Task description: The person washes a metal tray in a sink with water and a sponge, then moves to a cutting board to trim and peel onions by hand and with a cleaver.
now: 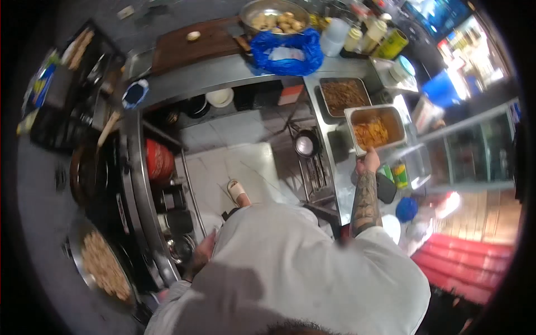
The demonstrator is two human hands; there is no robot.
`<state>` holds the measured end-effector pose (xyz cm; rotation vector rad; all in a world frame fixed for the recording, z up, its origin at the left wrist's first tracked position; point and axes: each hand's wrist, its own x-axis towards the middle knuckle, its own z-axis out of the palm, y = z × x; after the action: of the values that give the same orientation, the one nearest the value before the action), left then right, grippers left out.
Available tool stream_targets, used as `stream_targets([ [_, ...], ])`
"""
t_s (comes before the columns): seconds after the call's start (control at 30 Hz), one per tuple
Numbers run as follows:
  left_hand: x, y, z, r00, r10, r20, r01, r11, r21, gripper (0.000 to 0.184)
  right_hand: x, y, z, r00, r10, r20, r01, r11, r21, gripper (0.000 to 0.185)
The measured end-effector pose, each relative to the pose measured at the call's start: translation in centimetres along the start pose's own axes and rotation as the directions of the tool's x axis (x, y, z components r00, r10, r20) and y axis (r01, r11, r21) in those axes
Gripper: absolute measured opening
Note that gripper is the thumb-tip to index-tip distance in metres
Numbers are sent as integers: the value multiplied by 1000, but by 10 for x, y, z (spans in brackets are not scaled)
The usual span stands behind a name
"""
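Note:
My right hand, at the end of a tattooed forearm, grips the near rim of a rectangular steel food pan. Orange-yellow food pieces lie inside it. Just behind it, a second steel pan holds brown shredded food and touches or nearly touches the first. My left hand hangs low beside my white shirt, with nothing visible in it. Its fingers look loosely stretched, though they are small and partly blurred.
A steel counter bears a wooden board, a blue plastic bag and a bowl of round pale pieces. Bottles crowd the back right. Leftward are a wok and a pan of browned pieces. A glass case stands right.

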<state>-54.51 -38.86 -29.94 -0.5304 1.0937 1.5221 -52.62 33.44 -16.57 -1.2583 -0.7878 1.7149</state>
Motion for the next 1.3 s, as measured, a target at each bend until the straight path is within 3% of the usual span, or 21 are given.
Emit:
stream_targets([
  [0.03,20,59,8,978,-209,10,207,959,-195,76,0,0,-2,1000,-1,7,1,1000,-25,12],
  [0.07,72,105,-36,962,-272,-35,267,958,-108,73,0,-4,0,1000,-7,12,8,999,-39,8],
  [0.1,61,162,8,973,97,-208,-80,993,89,63,-2,-5,-3,998,-67,-8,64,970,-236,8],
  [0.13,80,215,30,900,296,-320,-245,951,191,53,-11,-6,1,989,-149,5,148,975,-169,7],
  [0.17,115,264,23,831,487,-268,-400,859,319,43,-15,-6,4,986,-165,-17,161,977,-137,6],
  [0.2,118,328,58,847,493,-196,-334,783,524,48,-18,-4,5,983,-178,-32,174,979,-107,5],
  [0.27,122,415,136,816,566,-118,-415,715,562,50,-36,-14,15,987,-142,-79,128,980,-152,4],
  [0.37,151,489,224,824,564,65,-464,604,648,50,-44,-22,12,992,-125,-7,120,962,-247,9],
  [0.43,164,501,285,823,516,238,-514,498,699,48,-45,-20,14,986,-164,15,164,969,-184,11],
  [0.47,174,495,307,823,511,249,-518,493,699,48,-44,-21,17,979,-193,58,199,971,-129,13],
  [0.53,194,481,350,931,236,279,-363,687,629,44,-60,-32,24,993,-93,72,97,994,-53,21],
  [0.6,214,458,391,958,47,284,-212,780,588,40,-56,-33,9,994,8,111,5,993,-114,25],
  [0.7,249,434,452,936,-114,332,-126,773,622,40,-51,-29,17,995,-59,81,63,997,-51,30],
  [0.83,294,432,526,946,-102,308,-126,758,640,45,-57,-36,25,998,-32,49,31,999,7,43],
  [0.93,326,430,560,948,-172,270,-30,792,609,40,-57,-33,25,995,-90,54,89,996,14,49],
  [1.07,348,416,571,987,-60,152,-51,771,635,34,-58,-29,26,999,-35,20,35,999,26,54],
  [1.3,351,420,581,980,-13,199,-94,849,520,31,-66,-19,43,999,-38,35,36,998,46,54],
])
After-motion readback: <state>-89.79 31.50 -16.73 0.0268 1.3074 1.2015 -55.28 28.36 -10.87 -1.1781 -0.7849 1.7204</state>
